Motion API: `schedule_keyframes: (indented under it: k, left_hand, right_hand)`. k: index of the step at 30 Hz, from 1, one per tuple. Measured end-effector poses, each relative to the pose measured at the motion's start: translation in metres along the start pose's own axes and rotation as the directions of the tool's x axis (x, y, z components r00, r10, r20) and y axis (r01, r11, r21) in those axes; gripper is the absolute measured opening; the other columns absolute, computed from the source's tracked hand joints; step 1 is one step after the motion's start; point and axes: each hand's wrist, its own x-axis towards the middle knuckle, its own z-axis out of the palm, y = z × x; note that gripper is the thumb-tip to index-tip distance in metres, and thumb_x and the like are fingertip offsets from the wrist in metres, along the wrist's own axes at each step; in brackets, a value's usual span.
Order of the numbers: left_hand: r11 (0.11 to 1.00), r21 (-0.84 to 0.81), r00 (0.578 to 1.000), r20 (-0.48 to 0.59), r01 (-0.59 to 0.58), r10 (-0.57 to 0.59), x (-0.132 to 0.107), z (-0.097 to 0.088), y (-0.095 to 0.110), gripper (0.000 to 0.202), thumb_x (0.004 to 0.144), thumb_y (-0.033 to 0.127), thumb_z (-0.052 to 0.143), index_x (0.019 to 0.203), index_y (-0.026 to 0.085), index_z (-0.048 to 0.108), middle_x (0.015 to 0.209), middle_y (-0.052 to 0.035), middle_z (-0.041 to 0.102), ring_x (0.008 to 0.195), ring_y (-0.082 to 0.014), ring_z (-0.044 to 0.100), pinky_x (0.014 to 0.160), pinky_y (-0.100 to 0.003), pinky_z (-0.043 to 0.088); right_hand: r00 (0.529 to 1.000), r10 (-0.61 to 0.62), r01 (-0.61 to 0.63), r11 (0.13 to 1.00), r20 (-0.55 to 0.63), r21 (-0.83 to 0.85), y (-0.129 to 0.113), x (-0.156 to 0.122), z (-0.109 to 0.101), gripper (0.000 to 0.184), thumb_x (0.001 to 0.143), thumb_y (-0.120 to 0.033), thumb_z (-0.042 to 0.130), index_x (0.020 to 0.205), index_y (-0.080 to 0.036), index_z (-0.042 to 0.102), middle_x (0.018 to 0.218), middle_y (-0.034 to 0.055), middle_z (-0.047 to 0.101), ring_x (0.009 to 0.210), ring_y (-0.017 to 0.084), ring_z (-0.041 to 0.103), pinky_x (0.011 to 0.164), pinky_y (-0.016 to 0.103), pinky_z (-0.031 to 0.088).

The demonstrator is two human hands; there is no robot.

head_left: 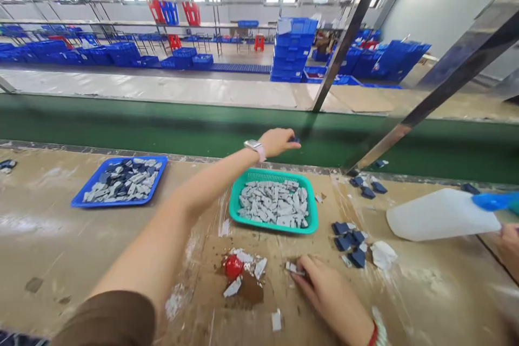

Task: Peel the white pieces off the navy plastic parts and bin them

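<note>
My left hand (278, 141), with a watch at the wrist, reaches out over the green belt. Its fingers are closed on a small dark blue piece (295, 140), mostly hidden. Low over the cardboard, my right hand (324, 284) pinches a small light grey piece (292, 267) between thumb and fingers. Between the hands stands a teal basket (272, 228) filled with similar grey pieces (273, 205). A shiny red ball-like thing (233, 266) lies left of my right hand, among grey scraps (260, 268). Several dark blue pieces (344, 242) sit to the right.
A blue tray (117, 204) of mixed grey and dark pieces is at left. On the right are a white bottle (440, 216) with a blue top, a crumpled white wad (383, 255) and another person's hand (510, 240). A metal post (344, 46) rises beyond.
</note>
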Motion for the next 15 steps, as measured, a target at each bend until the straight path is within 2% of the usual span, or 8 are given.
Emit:
schedule_keyframes:
  k: [3, 6, 8, 10, 11, 12, 15]
  left_hand:
    - [0.998, -0.069, 0.991, -0.13, 0.015, -0.024, -0.076, -0.04, -0.001, 0.037, 0.094, 0.045, 0.043, 0.099, 0.012, 0.059, 0.089, -0.0076, 0.062, 0.082, -0.0189, 0.057, 0.073, -0.03, 0.042]
    - [0.953, -0.304, 0.958, -0.277, -0.009, -0.079, -0.177, -0.067, 0.008, 0.034, 0.09, 0.048, 0.049, 0.095, 0.016, 0.059, 0.085, -0.003, 0.06, 0.076, -0.0156, 0.055, 0.07, -0.026, 0.039]
    - [0.914, -0.402, 0.938, -0.293, 0.056, -0.186, -0.247, -0.068, 0.016, 0.037, 0.087, 0.052, 0.051, 0.095, 0.017, 0.06, 0.088, -0.0035, 0.061, 0.081, -0.0172, 0.055, 0.075, -0.027, 0.04]
    - [0.819, -0.553, 0.888, -0.288, 0.152, -0.359, -0.31, -0.053, 0.025, 0.043, 0.084, 0.059, 0.053, 0.099, 0.019, 0.06, 0.093, -0.0053, 0.063, 0.088, -0.0208, 0.057, 0.079, -0.03, 0.041]
    - [0.729, -0.659, 0.84, -0.28, 0.184, -0.465, -0.337, -0.041, 0.029, 0.046, 0.081, 0.063, 0.054, 0.098, 0.021, 0.06, 0.094, -0.0059, 0.064, 0.09, -0.0231, 0.058, 0.08, -0.032, 0.041]
    - [0.609, -0.767, 0.772, -0.258, 0.201, -0.58, -0.359, -0.028, 0.034, 0.046, 0.078, 0.065, 0.056, 0.096, 0.022, 0.059, 0.091, -0.005, 0.065, 0.089, -0.0245, 0.058, 0.081, -0.033, 0.041]
    - [0.218, -0.968, 0.543, -0.116, 0.126, -0.831, -0.402, 0.016, 0.049, 0.047, 0.069, 0.07, 0.062, 0.085, 0.026, 0.058, 0.074, -0.0001, 0.064, 0.075, -0.0216, 0.057, 0.075, -0.032, 0.042]
  right_hand:
    - [0.995, 0.083, -0.09, 0.985, 0.057, 0.144, 0.011, -0.002, -0.005, 0.018, 0.092, -0.042, 0.05, 0.085, -0.028, 0.059, 0.067, 0.0074, 0.065, 0.057, 0.017, 0.063, 0.044, 0.031, 0.046]
    - [0.997, 0.076, -0.071, 0.974, -0.014, 0.216, 0.016, -0.002, -0.006, 0.021, 0.087, -0.046, 0.057, 0.094, -0.027, 0.062, 0.07, 0.0091, 0.066, 0.059, 0.018, 0.065, 0.044, 0.03, 0.046]
    - [0.992, 0.064, -0.038, 0.976, -0.113, 0.216, 0.016, -0.001, -0.004, 0.024, 0.084, -0.046, 0.062, 0.097, -0.025, 0.064, 0.076, 0.0101, 0.067, 0.063, 0.017, 0.066, 0.046, 0.028, 0.048]
    - [0.979, 0.048, -0.01, 0.982, -0.197, 0.19, 0.014, 0.001, -0.001, 0.02, 0.084, -0.042, 0.063, 0.091, -0.024, 0.067, 0.078, 0.0098, 0.067, 0.063, 0.015, 0.066, 0.048, 0.026, 0.049]
    - [0.975, 0.038, 0.003, 0.983, -0.221, 0.183, 0.012, 0.002, 0.0, 0.017, 0.085, -0.039, 0.063, 0.088, -0.024, 0.068, 0.077, 0.0094, 0.067, 0.063, 0.014, 0.066, 0.048, 0.025, 0.049]
    - [0.971, 0.035, 0.01, 0.982, -0.235, 0.188, 0.01, 0.002, 0.0, 0.015, 0.086, -0.036, 0.062, 0.085, -0.024, 0.07, 0.076, 0.0092, 0.067, 0.062, 0.013, 0.065, 0.048, 0.025, 0.049]
    - [0.963, 0.059, 0.02, 0.958, -0.263, 0.287, 0.001, 0.002, 0.003, 0.016, 0.086, -0.035, 0.061, 0.084, -0.024, 0.073, 0.075, 0.0092, 0.069, 0.061, 0.014, 0.066, 0.047, 0.026, 0.046]
